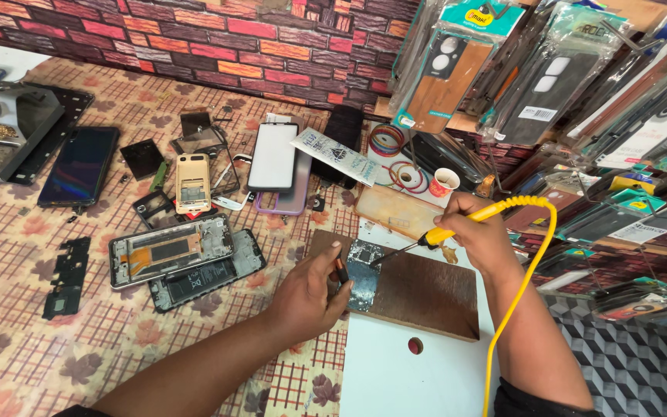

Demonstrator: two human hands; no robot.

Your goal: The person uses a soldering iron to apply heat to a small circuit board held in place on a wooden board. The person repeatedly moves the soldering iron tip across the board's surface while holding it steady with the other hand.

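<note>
The circuit board (364, 274) lies on the near left corner of a brown wooden block (426, 289), which rests on a white board (395, 371) at the table edge. The left hand (306, 297) presses on the board's left edge, fingers curled against it, with what looks like a small dark part pinched at the fingertips. The right hand (476, 228) is closed around the yellow handle of a soldering iron (426, 239), its tip touching the board's upper surface. Risks, as judged: the left fingertips sit very near the hot tip, so a slip could burn them. The board is only hand-held; uneven pressure could slide it off the block. The coiled yellow cord (530, 262) loops over the right forearm and could tug the iron off its point. Prolonged contact may overheat nearby components.
</note>
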